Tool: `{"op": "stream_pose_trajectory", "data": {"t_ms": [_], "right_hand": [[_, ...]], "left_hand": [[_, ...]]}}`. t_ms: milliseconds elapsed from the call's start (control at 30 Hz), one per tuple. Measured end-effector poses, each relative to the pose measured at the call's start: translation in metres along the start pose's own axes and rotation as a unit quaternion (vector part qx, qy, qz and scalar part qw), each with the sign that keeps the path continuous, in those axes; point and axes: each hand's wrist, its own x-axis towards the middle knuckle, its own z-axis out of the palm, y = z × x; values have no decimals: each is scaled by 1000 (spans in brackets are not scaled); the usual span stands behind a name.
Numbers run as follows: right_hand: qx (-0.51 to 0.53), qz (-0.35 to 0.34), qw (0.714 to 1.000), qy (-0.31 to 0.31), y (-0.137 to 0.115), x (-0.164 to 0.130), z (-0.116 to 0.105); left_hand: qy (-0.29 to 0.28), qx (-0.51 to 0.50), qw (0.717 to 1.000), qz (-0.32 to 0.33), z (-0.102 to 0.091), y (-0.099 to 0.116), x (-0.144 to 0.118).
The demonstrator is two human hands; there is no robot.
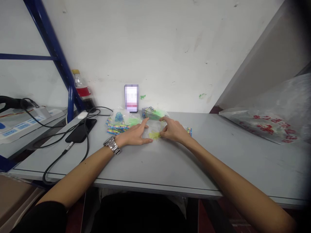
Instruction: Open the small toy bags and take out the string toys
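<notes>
A clear plastic bag lies flat on the table between my hands, with a tangle of thin yellow-green pieces at its near side. My left hand rests at the left of the bag, thumb and fingers apart, holding nothing. On the other side, my right hand curls its thumb and index finger around a thin yellow strand; its other fingers are partly hidden. Colourful printed packets are piled beyond my left hand, under a small clear bag with a blue item. More packets lie behind the bag.
A lit phone leans against the wall. At the left are a dark phone with cables, a white case, a cola bottle and a power strip. A large plastic bag stands at the right.
</notes>
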Motion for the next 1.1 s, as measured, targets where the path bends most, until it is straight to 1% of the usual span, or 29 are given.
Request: {"op": "stream_pose_trajectory", "data": {"t_ms": [133,267,367,467,567,633,733,800,933,1033,1100], "right_hand": [[-36,6,999,-5,2,2,1],[-17,-11,999,27,4,2,0],[2,-38,997,60,2,1,-1],[0,-89,993,80,2,0,-1],[-31,-150,986,70,3,0,-2],[-64,-166,983,51,5,1,-3],[-106,-149,983,19,8,2,-4],[-123,-134,983,10,9,2,-5],[-117,-133,984,23,10,3,-4],[-85,-164,982,45,10,4,-2],[-57,-198,977,56,11,5,-1]], "left_hand": [[-3,-1,1000,-5,0,1,0],[-4,-3,1000,-6,1,0,0],[-2,-5,1000,0,1,-1,1],[3,-11,1000,6,1,-1,1],[-2,-22,1000,-2,0,1,0],[-8,-29,1000,-7,0,3,-1],[-11,-36,999,-2,0,2,-1],[-10,-39,999,5,1,1,-1],[-4,-43,999,11,3,-2,1],[0,-47,999,9,4,-3,1],[3,-52,999,9,4,-3,1]]}}
